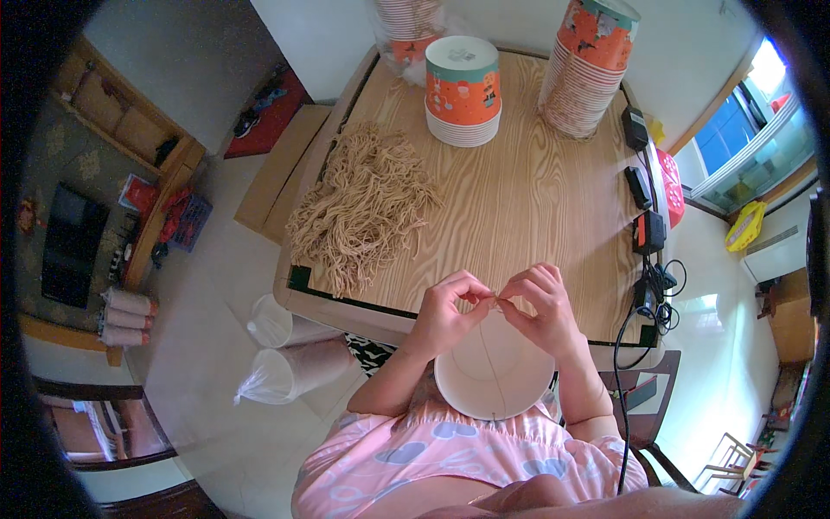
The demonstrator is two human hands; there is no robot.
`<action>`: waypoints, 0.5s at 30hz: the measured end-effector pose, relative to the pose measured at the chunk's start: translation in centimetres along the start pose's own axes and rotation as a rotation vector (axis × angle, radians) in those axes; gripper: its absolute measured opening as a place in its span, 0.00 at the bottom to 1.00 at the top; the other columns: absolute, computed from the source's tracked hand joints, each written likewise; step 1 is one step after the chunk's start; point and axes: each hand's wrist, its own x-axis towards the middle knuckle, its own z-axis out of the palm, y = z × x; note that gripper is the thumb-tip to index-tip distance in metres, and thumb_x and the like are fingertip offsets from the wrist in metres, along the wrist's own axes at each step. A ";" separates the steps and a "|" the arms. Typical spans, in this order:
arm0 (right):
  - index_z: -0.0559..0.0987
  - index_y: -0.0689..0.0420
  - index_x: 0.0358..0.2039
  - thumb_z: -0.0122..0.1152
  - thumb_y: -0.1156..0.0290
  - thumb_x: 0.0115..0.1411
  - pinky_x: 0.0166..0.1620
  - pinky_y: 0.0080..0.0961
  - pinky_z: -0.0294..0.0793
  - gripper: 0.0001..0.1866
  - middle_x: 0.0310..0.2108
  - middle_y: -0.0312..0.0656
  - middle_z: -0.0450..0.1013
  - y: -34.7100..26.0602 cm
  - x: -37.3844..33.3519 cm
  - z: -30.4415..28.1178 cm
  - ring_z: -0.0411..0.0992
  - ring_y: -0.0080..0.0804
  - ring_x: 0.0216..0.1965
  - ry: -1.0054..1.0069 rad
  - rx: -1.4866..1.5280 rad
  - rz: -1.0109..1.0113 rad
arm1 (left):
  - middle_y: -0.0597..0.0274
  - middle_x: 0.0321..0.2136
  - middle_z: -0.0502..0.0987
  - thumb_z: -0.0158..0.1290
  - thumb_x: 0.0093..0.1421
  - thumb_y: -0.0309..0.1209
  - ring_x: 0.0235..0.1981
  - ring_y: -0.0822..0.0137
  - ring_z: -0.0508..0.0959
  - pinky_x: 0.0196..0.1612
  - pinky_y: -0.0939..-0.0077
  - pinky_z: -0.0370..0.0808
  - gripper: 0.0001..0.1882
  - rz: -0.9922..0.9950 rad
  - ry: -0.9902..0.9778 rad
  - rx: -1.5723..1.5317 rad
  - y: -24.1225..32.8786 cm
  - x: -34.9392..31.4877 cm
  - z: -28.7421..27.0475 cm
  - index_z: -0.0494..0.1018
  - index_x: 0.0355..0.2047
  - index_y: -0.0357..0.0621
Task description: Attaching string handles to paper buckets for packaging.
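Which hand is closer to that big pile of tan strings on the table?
The left. The left hand is to the right of the pile of tan strings, toward the person; the right hand is farther right, beyond the left hand.

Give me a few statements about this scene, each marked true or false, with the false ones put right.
1. The left hand and right hand are close together. True.
2. The tan cords lie on the floor. False: the tan cords lie on the table.
3. A string crosses the opening of the white bucket. True.
4. The black cable hangs by the table's left edge. False: the black cable hangs by its right edge.
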 end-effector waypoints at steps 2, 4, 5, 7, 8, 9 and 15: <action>0.74 0.55 0.25 0.65 0.78 0.40 0.44 0.29 0.63 0.10 0.27 0.35 0.71 0.1 0.0 0.0 0.69 0.33 0.33 -0.010 0.001 -0.014 | 0.62 0.26 0.75 0.58 0.51 0.25 0.29 0.72 0.75 0.34 0.80 0.71 0.05 -0.014 -0.007 -0.023 0.1 0.0 0.0 0.75 0.28 0.37; 0.74 0.55 0.25 0.65 0.78 0.40 0.44 0.29 0.63 0.10 0.27 0.36 0.71 0.4 -0.3 -0.1 0.69 0.33 0.34 0.013 -0.011 0.020 | 0.62 0.26 0.75 0.58 0.51 0.24 0.29 0.72 0.75 0.34 0.80 0.71 0.05 -0.013 -0.006 -0.015 0.1 0.0 0.0 0.75 0.28 0.37; 0.74 0.55 0.25 0.65 0.78 0.40 0.44 0.29 0.63 0.10 0.27 0.36 0.71 0.3 -0.2 -0.1 0.69 0.33 0.34 0.012 -0.010 0.019 | 0.62 0.26 0.75 0.58 0.51 0.24 0.29 0.72 0.75 0.34 0.80 0.71 0.05 -0.012 -0.004 -0.007 0.0 0.0 0.0 0.75 0.28 0.37; 0.74 0.55 0.25 0.65 0.79 0.40 0.43 0.29 0.64 0.11 0.28 0.36 0.71 -0.2 0.0 -0.3 0.69 0.33 0.33 0.012 0.013 0.039 | 0.62 0.26 0.74 0.57 0.51 0.24 0.29 0.72 0.75 0.34 0.80 0.71 0.05 -0.015 -0.001 -0.011 0.1 0.0 0.0 0.75 0.28 0.37; 0.74 0.55 0.25 0.65 0.79 0.40 0.43 0.29 0.64 0.11 0.28 0.36 0.71 -0.1 -0.1 -0.2 0.69 0.33 0.33 0.012 0.012 0.040 | 0.62 0.25 0.74 0.57 0.51 0.24 0.29 0.72 0.75 0.34 0.80 0.71 0.04 -0.017 0.001 -0.015 0.2 0.0 0.0 0.75 0.28 0.37; 0.74 0.55 0.25 0.64 0.79 0.40 0.43 0.29 0.64 0.11 0.28 0.36 0.71 0.0 -0.1 -0.1 0.69 0.34 0.33 0.002 0.007 0.022 | 0.62 0.25 0.74 0.57 0.51 0.24 0.29 0.72 0.75 0.34 0.80 0.71 0.04 -0.017 0.000 -0.015 0.2 0.0 0.1 0.75 0.28 0.37; 0.74 0.55 0.25 0.64 0.79 0.40 0.43 0.30 0.64 0.10 0.28 0.36 0.71 -0.1 -0.2 -0.1 0.70 0.34 0.33 0.021 0.025 0.042 | 0.62 0.26 0.75 0.58 0.51 0.22 0.29 0.73 0.75 0.34 0.81 0.72 0.03 0.010 0.004 0.011 0.1 -0.1 -0.2 0.75 0.26 0.35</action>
